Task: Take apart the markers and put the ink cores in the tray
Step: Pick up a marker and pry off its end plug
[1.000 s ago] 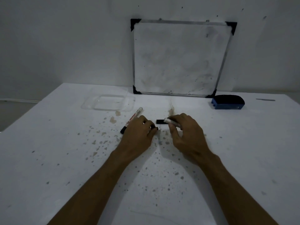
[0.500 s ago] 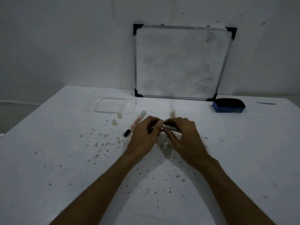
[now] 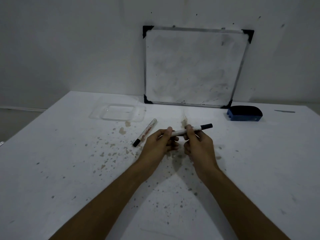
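I hold a white marker (image 3: 180, 131) with a black cap at its right end, raised a little above the white table (image 3: 69, 170). My left hand (image 3: 160, 143) pinches the barrel's left end and my right hand (image 3: 198, 144) grips its middle, with the capped end sticking out to the right. A second marker (image 3: 145, 132), white with red print and a black cap, lies on the table just left of my left hand. The clear plastic tray (image 3: 97, 115) sits beyond it at the back left, with nothing visible inside.
A small whiteboard (image 3: 194, 66) leans on the wall at the table's back edge. A blue eraser (image 3: 244, 113) lies to its right. Brownish specks and stains dot the tabletop around my hands.
Both hands closed on the marker and lifted it off the table; it now points right with its black cap clear of my right hand. The other marker has not moved.
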A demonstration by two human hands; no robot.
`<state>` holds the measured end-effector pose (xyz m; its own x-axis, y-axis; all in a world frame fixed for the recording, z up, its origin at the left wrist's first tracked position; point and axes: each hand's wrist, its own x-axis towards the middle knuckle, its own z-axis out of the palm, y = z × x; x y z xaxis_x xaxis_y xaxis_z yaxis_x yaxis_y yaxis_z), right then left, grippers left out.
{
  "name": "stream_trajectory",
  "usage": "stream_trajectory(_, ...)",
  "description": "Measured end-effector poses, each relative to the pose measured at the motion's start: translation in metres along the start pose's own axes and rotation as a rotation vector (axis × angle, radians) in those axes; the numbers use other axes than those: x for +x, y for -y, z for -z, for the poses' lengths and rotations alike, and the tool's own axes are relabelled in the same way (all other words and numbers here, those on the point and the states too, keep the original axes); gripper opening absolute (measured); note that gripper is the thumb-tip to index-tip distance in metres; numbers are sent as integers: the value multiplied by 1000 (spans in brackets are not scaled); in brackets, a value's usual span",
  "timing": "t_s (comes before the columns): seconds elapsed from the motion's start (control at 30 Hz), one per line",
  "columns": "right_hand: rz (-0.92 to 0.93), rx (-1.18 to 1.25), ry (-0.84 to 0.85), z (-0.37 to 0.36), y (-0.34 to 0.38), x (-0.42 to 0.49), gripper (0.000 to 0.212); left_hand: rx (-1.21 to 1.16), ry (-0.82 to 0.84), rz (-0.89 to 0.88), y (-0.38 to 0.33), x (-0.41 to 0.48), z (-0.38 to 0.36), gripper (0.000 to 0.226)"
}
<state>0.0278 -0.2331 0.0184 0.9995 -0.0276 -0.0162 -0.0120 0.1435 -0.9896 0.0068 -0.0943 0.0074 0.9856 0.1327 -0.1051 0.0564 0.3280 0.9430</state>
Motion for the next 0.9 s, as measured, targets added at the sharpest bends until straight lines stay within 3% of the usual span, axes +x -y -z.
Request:
stream_trajectory(0.1, -117, 85, 40, 4, 4, 1, 38, -453, 94, 300, -6, -3, -1, 62)
stream_trajectory(0.17, -149, 175, 56, 7, 11, 3, 35, -524, 139, 360, -8, -6, 2, 61)
stream_trajectory(0.23, -8, 146, 46, 8, 16, 2, 31, -532, 168, 372, -9, -7, 3, 58)
stream_trajectory(0.3, 305, -71, 27, 7, 16, -3, 29, -563, 176, 381, -10, -7, 2, 55)
stream_trajectory(0.4, 600, -519, 224, -2, -3, -19, 32, -627, 210, 407, -12, -6, 6, 55)
stream_trajectory(0.47, 604, -682, 298, -10, -12, -23, 31, -616, 219, 427, -12, -5, 9, 55)
stream_trajectory(0.7, 694, -364, 187, -8, 3, -21, 21, -617, 182, 412, -9, 2, 12, 44)
stream_trajectory(0.83, 694, -621, 278, -13, -8, -27, 25, -595, 251, 415, -9, 2, 14, 50)
stream_trajectory(0.9, 656, -583, 213, -13, -8, -22, 23, -562, 242, 410, -9, 3, 14, 49)
